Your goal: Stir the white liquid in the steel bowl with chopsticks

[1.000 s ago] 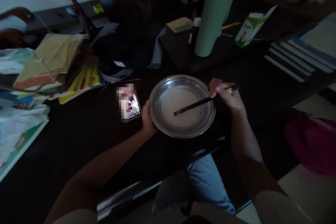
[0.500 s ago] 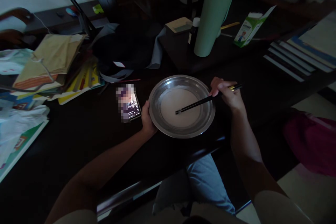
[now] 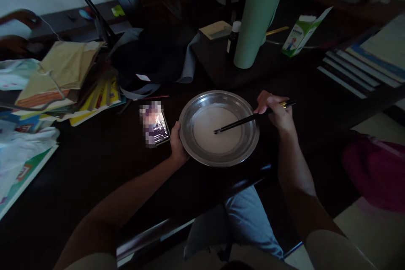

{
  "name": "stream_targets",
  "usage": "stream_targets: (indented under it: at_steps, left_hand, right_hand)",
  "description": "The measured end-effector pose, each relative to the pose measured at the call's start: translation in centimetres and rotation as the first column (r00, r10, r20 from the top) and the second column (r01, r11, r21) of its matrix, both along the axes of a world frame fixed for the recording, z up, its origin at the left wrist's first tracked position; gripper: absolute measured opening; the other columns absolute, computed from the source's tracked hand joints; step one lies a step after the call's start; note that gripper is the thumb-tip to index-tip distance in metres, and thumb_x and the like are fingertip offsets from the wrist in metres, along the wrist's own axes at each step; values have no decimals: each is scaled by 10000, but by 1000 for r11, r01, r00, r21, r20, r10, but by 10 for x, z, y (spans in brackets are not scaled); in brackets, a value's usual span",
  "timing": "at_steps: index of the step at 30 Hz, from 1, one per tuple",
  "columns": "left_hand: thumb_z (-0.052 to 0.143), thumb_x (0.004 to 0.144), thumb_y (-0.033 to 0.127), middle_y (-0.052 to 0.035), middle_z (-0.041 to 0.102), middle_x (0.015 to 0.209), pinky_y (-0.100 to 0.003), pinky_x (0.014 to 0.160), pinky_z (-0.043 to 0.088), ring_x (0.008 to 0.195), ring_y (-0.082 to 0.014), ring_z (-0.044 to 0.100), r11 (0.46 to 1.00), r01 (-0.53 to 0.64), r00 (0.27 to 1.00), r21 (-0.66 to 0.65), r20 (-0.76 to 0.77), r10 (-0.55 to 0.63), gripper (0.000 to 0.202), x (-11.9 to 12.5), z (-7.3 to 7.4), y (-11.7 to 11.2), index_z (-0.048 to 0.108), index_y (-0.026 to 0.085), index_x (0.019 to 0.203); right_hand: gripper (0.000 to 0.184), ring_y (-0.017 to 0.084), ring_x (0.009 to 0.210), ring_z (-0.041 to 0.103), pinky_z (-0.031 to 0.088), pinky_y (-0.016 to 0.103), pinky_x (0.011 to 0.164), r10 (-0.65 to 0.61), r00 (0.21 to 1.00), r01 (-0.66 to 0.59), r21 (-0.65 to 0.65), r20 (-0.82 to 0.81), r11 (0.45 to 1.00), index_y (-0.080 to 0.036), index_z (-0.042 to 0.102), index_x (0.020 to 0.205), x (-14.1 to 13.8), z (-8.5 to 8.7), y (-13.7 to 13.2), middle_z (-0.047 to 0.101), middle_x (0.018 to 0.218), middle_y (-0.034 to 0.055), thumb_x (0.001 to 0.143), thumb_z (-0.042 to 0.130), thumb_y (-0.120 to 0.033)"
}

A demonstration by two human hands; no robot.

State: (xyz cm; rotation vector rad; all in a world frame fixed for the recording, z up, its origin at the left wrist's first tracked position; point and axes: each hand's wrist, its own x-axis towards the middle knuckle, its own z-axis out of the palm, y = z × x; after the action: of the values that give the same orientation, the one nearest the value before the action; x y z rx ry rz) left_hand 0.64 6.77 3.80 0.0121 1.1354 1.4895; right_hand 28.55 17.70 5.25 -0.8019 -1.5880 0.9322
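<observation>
A wide metal bowl (image 3: pixel 189 143) stands on the dark table (image 3: pixel 145 181), with a milky white liquid (image 3: pixel 215 141) in its bottom. My left hand (image 3: pixel 179 143) grips the bowl's left rim, thumb on top and the other fingers hidden under it. Black chopsticks (image 3: pixel 240 122) with gold bands near the top are pinched in my right hand (image 3: pixel 274 109), beyond the right rim. They slant down to the left, and their tips are at the liquid near the middle of the bowl. Left of the bowl lies a phone (image 3: pixel 163 131) with a lit screen, partly blurred out.
Behind the bowl stand a tall green flask (image 3: pixel 259 17), a small dark bottle (image 3: pixel 233 39) with a white cap and an open green-white carton (image 3: pixel 299 36). A black bag (image 3: pixel 152 59) and piled papers (image 3: pixel 63 67) lie left; stacked books (image 3: pixel 357 71) lie right.
The chopstick tips have shifted slightly right and up within the liquid, and my right hand has moved a little to the right. My left hand and the bowl stay in place.
</observation>
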Motion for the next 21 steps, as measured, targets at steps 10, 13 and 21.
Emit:
stream_targets:
  at_steps: [10,13,21]
  left_hand:
    - [676,911,507,-63,806,778,-434,1048,616,1162,-328,787,1000,-20,1000,23,-6,20,316,-1,-3,0,770,214,835]
    - [619,946,484,-66,807,774,-430,1049,615,1184,-330,782,1000,-20,1000,11,-1,20,336,0,-2,1,780,217,821]
    - [661,905,520,-85,823,824,-438,1060,613,1231,-346,764,1000,-6,1000,7,15,6,338,-1,-5,0,767,222,786]
  right_hand:
    - [420,236,790,718,528,471,868,103,982,-102,-14,160,995,-323,818,710,-6,7,-2,782,730,13,933,725,-666]
    - [445,211,692,669,520,444,799,23,999,-22,-29,36,999,-315,790,658,-5,1,1,722,676,8,936,724,-656]
    - [459,226,697,633,499,477,843,138,989,-138,-1,52,990,-333,785,636,-4,4,-2,707,614,6,969,691,-635]
